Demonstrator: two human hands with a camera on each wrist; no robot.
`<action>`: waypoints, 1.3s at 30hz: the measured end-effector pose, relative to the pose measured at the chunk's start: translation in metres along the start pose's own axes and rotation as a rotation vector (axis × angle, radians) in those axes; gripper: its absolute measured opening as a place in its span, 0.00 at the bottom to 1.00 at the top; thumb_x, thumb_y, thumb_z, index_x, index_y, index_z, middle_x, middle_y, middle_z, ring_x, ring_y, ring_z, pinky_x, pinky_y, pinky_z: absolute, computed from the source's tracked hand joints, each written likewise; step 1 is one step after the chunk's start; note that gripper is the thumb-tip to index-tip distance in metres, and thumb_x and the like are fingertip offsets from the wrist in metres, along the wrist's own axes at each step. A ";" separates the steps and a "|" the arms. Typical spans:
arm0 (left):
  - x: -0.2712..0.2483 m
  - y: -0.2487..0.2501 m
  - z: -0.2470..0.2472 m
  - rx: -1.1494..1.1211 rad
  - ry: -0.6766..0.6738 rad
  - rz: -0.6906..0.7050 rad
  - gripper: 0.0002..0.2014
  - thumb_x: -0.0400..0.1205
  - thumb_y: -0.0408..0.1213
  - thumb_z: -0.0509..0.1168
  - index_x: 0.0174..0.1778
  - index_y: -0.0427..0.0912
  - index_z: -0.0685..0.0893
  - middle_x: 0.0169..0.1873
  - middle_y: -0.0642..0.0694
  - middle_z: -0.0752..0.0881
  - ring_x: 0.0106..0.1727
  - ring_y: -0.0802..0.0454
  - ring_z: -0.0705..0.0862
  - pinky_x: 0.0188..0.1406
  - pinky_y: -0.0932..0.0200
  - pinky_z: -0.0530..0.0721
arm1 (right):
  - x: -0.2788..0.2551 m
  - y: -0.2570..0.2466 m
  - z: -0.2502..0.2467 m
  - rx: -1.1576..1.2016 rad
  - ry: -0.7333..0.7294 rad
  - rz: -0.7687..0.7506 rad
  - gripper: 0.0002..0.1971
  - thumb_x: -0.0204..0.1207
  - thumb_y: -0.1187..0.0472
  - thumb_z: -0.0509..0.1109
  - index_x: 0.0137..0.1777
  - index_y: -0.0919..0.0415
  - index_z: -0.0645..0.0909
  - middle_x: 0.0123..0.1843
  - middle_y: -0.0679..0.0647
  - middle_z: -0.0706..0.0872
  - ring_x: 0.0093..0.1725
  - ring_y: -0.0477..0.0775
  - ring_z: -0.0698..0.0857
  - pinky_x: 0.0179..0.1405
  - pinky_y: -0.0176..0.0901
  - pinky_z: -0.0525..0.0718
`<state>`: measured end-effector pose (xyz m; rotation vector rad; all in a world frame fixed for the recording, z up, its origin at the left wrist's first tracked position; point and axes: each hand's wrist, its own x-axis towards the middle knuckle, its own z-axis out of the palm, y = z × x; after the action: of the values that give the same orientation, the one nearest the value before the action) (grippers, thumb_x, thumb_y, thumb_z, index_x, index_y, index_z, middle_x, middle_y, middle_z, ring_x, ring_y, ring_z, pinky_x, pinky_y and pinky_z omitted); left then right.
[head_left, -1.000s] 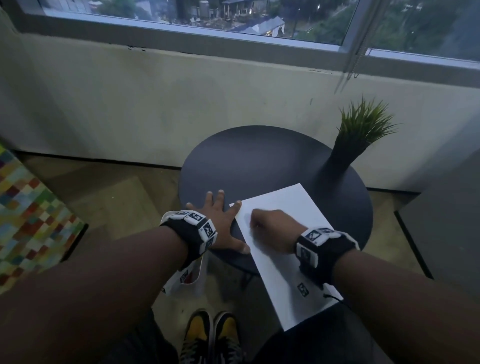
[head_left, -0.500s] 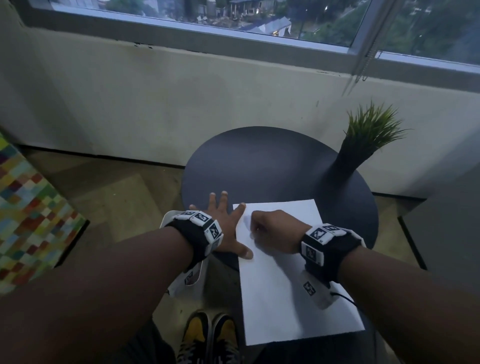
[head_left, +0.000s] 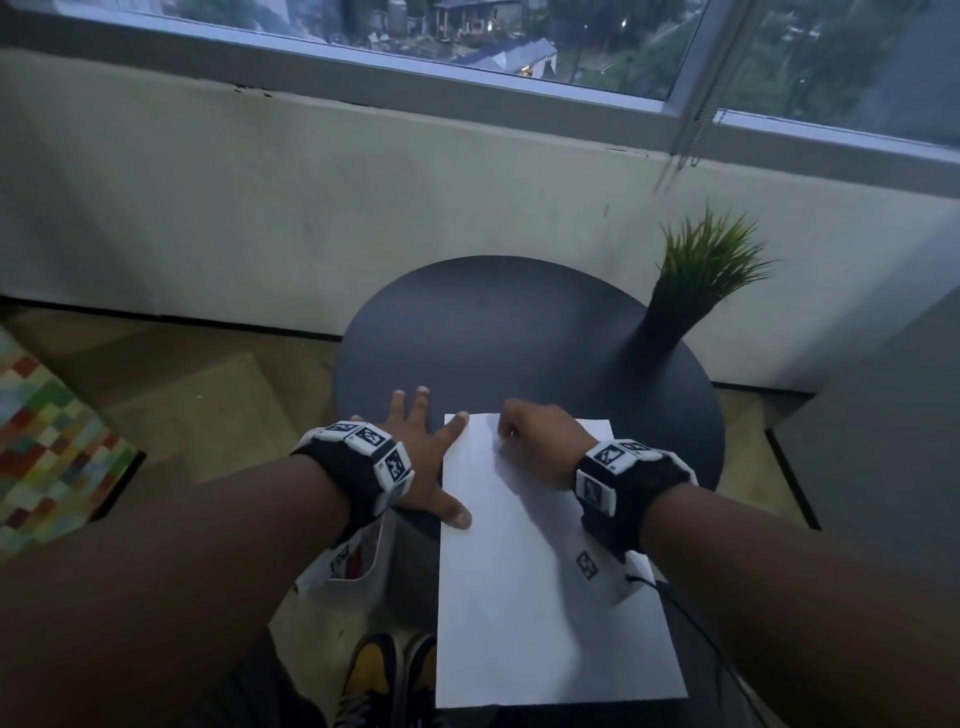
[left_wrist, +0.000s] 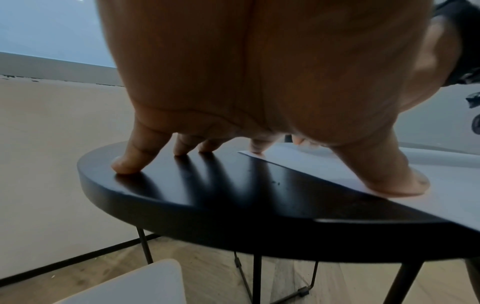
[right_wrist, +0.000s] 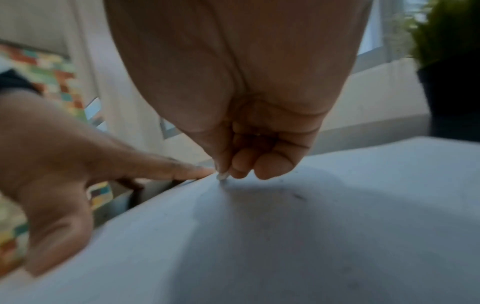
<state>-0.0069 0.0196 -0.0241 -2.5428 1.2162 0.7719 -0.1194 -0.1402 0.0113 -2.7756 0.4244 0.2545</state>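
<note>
A white sheet of paper (head_left: 545, 623) lies on a round black table (head_left: 493, 332), and its near end hangs over the table's front edge. My left hand (head_left: 423, 452) lies spread flat. Its index fingertip (left_wrist: 255, 149) touches the sheet's far left corner, its thumb (left_wrist: 397, 181) presses the left edge, and the other fingers rest on bare table (left_wrist: 207, 195). My right hand (head_left: 540, 441) sits on the paper's far end with its fingers curled in. In the right wrist view its curled fingertips (right_wrist: 270, 166) touch the paper (right_wrist: 285, 246) and hold nothing.
A green grass plant (head_left: 706, 260) in a tall dark vase (head_left: 670, 332) stands at the table's back right. A white bag (head_left: 353, 566) and yellow-black shoes (head_left: 384, 675) are below the front edge. A multicoloured cushion (head_left: 52, 441) is at the left, a grey block (head_left: 893, 441) at the right.
The sheet has turned from a slant to lie straight along my line of sight, its far edge now square. Both hands stay at its far end.
</note>
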 end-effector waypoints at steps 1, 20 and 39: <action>0.000 0.000 0.000 0.000 0.002 0.002 0.70 0.56 0.86 0.65 0.85 0.66 0.32 0.87 0.40 0.28 0.87 0.29 0.32 0.74 0.12 0.53 | -0.003 -0.004 0.002 0.002 0.006 -0.005 0.05 0.79 0.58 0.65 0.51 0.56 0.80 0.51 0.56 0.89 0.51 0.61 0.86 0.49 0.48 0.83; 0.002 0.000 -0.009 0.081 0.029 0.006 0.69 0.61 0.83 0.68 0.88 0.61 0.36 0.88 0.37 0.39 0.87 0.26 0.42 0.79 0.26 0.62 | 0.000 0.000 0.008 0.017 -0.005 0.071 0.07 0.79 0.60 0.64 0.55 0.59 0.79 0.54 0.59 0.88 0.54 0.64 0.85 0.51 0.49 0.82; -0.028 0.025 -0.011 0.103 0.083 0.238 0.49 0.77 0.75 0.62 0.89 0.63 0.46 0.90 0.48 0.41 0.90 0.43 0.44 0.84 0.34 0.56 | -0.006 0.048 0.006 0.186 0.068 0.234 0.03 0.78 0.59 0.68 0.48 0.57 0.81 0.48 0.51 0.84 0.50 0.56 0.80 0.44 0.42 0.73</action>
<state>-0.0369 0.0172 0.0011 -2.3975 1.5643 0.6369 -0.1409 -0.1802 -0.0063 -2.5573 0.7515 0.1653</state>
